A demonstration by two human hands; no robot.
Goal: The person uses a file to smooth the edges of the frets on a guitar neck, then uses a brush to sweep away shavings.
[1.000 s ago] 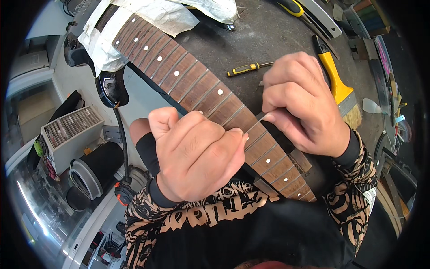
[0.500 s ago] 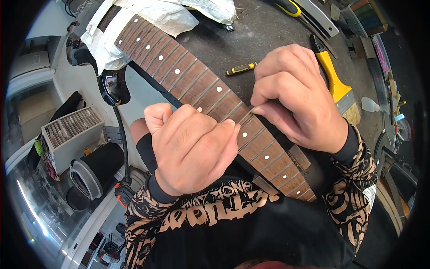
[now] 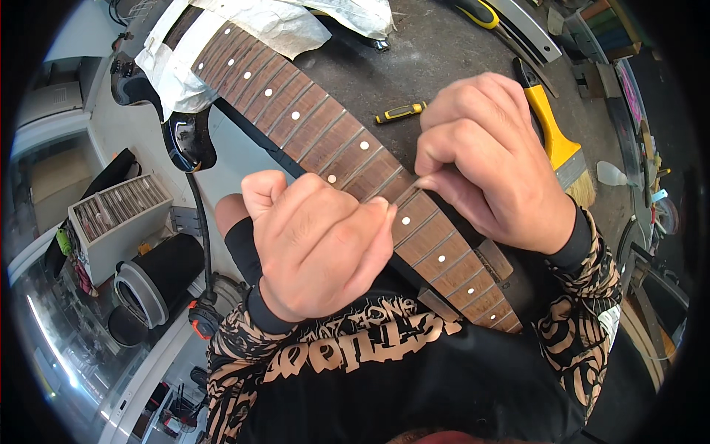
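"Across the fretboard (image 3: 376, 174), what can you see from your end?"

"I have both hands at its edges. The left hand (image 3: 318, 248) is curled over the near side, its fingertips at the wood; the right hand (image 3: 495, 166) meets the far edge with thumb and forefinger."

"How far along are we?"

"Partly, I'd judge. The pale covering (image 3: 270, 26) is in place over some of the dark guitar body (image 3: 188, 144), so the masking looks done. The board itself is exposed, with white dots (image 3: 364, 146) and fret lines (image 3: 322, 137) across it. The hands are busy at one crosswise stretch. Nothing I see marks any line as finished, so I can't count what's left."

"And the grip?"

"Thumb and forefinger look drawn together on the right; the left is folded, its tips mostly turned away from me. I can't tell whether either is clamped on something thin, because the gap between the hands shows only a narrow line, perhaps a fret."

"So where is the board against those fingers?"

"Directly beneath them, slanting from upper left to lower right. The fingertips sit near each other over its width, and its narrower end runs past them toward the black shirt (image 3: 444, 377). The yellow brush (image 3: 555, 137) is apart from it, beyond the right hand."
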